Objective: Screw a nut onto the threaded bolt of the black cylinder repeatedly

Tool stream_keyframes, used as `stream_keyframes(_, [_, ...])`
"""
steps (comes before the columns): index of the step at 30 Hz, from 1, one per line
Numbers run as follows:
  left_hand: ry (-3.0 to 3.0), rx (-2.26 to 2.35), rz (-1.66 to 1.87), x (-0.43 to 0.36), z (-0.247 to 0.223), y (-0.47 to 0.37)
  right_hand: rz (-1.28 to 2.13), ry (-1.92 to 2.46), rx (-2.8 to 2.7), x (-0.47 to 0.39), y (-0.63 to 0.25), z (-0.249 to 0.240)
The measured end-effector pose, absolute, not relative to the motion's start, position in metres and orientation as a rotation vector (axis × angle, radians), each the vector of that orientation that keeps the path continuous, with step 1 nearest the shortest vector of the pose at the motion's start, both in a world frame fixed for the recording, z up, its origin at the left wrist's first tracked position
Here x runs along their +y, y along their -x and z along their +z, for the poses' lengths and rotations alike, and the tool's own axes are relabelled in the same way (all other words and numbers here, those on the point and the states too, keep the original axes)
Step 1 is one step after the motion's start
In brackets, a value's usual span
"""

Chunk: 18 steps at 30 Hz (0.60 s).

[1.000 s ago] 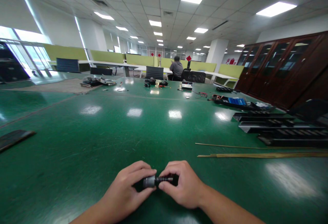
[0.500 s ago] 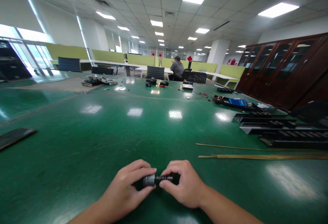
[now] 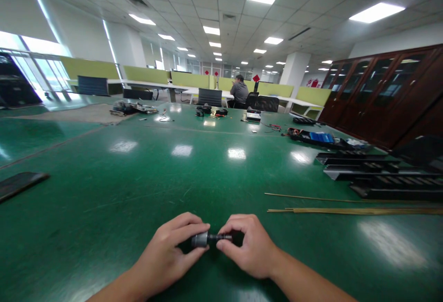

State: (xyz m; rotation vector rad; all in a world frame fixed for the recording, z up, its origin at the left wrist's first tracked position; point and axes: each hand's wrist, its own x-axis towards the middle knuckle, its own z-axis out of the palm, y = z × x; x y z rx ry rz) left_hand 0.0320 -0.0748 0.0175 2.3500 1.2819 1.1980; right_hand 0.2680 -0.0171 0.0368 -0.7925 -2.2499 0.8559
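Low over the green tabletop (image 3: 145, 200), my two hands meet on a small dark part made of a wide grey cylinder (image 3: 200, 240) and a thin ridged black shaft (image 3: 218, 237). My left hand (image 3: 173, 246) pinches the cylinder between thumb and fingers. From the other side, my right hand (image 3: 247, 246) has its thumb and forefinger closed about the shaft. The part lies roughly level, cylinder to the left and shaft to the right. What exactly it is I cannot tell.
Thin brass-coloured rods (image 3: 328, 211) lie to the right, before several black metal channels (image 3: 391, 187). A dark flat slab (image 3: 22, 184) is at the left. Farther off are a black tray with a blue item (image 3: 321, 137) and loose electronics (image 3: 131, 108). A person (image 3: 240, 91) sits beyond.
My left hand and the grey cylinder have shifted very slightly left and up. Both hands keep their hold; the seated person's head has turned a little.
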Motion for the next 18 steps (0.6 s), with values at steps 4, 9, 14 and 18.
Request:
stream_keyframes(4, [-2.376,1.291,1.198,-0.0749,0.0177,-0.0297,0.856,0.800,-2.238,-0.0164,-0.2689,0.0357])
stream_keyframes(9, [-2.433,1.295,1.206,-0.0730,0.0182,-0.0284,0.857,0.810,-2.224,-0.0155,-0.2695,0.0363])
stream_keyframes(14, [-2.447,1.311,1.182,-0.0718,0.0199,-0.0277,0.864,0.808,-2.219,-0.0152,-0.2697,0.0384])
stream_keyframes(18, [-2.455,1.321,1.182,-0.0728,0.0207,-0.0261,0.871,0.804,-2.220,-0.0163,-0.2705,0.0385])
